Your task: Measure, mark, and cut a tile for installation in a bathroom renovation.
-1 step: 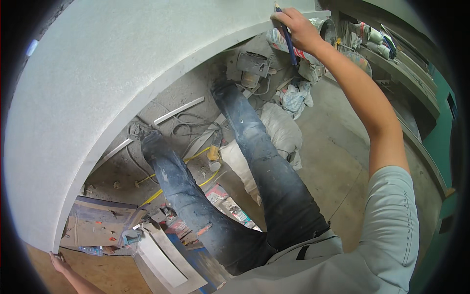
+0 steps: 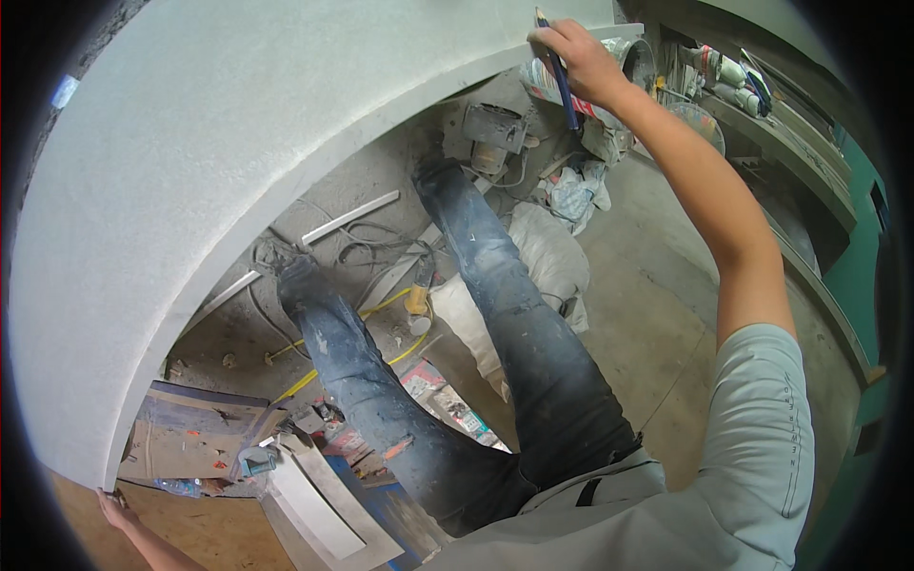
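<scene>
A large pale grey panel spans the upper left, its near edge bowed by the lens. At the far right part of that edge, my right hand is closed around a dark blue pencil. The pencil's sharpened end points up over the panel, and its other end hangs below the edge. My left hand is at the panel's near left corner, fingers closed on the edge there. Part of its grip is too small to make out.
Beneath the panel lie cables, a white strip, a yellow-bodied power tool and a white sack. Cardboard and curved white pieces are at lower left. A bucket and shelving stand at right.
</scene>
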The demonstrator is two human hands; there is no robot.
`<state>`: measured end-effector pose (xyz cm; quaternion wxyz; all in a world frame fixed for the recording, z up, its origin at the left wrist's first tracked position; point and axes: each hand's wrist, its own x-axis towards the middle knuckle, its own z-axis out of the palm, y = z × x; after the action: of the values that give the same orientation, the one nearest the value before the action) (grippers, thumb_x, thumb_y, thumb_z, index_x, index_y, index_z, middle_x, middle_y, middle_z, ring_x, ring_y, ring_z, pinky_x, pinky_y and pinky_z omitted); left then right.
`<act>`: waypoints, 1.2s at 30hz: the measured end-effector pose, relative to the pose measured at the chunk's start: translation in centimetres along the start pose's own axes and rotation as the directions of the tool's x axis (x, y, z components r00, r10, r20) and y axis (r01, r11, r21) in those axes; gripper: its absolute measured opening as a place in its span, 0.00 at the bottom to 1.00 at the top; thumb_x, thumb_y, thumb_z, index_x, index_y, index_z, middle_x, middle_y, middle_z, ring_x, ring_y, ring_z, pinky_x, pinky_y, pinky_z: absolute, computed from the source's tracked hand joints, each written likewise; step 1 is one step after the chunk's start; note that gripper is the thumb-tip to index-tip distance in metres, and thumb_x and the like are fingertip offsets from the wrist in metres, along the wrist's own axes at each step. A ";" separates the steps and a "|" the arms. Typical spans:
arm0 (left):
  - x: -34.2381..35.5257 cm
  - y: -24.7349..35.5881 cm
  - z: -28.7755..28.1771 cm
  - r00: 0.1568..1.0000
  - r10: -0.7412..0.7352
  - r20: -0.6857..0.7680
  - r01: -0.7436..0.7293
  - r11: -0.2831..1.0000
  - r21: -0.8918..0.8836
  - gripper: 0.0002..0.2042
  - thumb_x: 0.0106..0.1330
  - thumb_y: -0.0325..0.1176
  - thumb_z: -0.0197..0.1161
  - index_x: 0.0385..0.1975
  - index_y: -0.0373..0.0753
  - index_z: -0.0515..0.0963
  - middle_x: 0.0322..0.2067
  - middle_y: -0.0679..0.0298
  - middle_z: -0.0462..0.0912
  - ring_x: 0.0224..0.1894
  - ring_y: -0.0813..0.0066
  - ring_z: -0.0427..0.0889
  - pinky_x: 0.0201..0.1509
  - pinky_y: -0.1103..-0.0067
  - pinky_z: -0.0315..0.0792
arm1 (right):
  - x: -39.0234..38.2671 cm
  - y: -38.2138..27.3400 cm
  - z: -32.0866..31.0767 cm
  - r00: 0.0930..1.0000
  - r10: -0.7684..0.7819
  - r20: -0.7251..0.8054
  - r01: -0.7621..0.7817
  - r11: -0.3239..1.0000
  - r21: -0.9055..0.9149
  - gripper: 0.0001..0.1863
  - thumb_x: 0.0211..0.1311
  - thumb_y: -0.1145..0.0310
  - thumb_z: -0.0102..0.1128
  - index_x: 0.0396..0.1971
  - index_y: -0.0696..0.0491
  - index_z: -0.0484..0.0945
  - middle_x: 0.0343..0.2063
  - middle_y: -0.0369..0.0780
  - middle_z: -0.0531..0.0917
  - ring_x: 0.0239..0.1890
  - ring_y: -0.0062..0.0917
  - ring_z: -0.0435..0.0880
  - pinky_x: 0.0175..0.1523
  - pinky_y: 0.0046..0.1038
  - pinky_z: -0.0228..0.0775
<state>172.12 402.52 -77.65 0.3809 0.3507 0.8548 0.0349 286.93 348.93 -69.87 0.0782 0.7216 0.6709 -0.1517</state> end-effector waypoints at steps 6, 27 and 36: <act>-3.5 -2.1 2.2 0.982 0.085 -0.171 -0.110 0.984 -0.143 0.24 0.74 0.51 0.66 0.60 0.40 0.79 0.50 0.64 0.85 0.48 0.71 0.83 0.46 0.72 0.76 | -1.2 0.4 -1.4 0.998 0.063 0.026 -0.062 0.998 -0.024 0.21 0.57 0.76 0.62 0.52 0.51 0.76 0.46 0.46 0.79 0.53 0.47 0.78 0.54 0.43 0.76; -59.7 20.7 56.3 0.141 0.987 0.080 -0.971 0.122 0.204 0.23 0.79 0.32 0.58 0.71 0.31 0.68 0.70 0.50 0.72 0.74 0.56 0.66 0.79 0.63 0.55 | -5.3 12.4 2.5 0.835 -0.162 -0.526 0.415 0.813 0.409 0.20 0.48 0.71 0.71 0.44 0.52 0.80 0.34 0.41 0.78 0.44 0.40 0.78 0.51 0.40 0.70; -74.0 19.3 60.4 0.263 0.965 -0.003 -0.927 0.254 0.274 0.27 0.64 0.38 0.74 0.62 0.40 0.77 0.61 0.50 0.80 0.65 0.49 0.75 0.72 0.63 0.67 | -6.3 13.8 1.6 0.846 -0.194 -0.496 0.458 0.742 0.490 0.21 0.40 0.81 0.68 0.40 0.54 0.80 0.33 0.46 0.77 0.41 0.47 0.76 0.47 0.44 0.69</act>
<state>258.35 358.17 -67.70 0.1676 0.8283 0.4986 0.1931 300.14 341.21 -70.59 -0.3229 0.5921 0.7084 -0.2082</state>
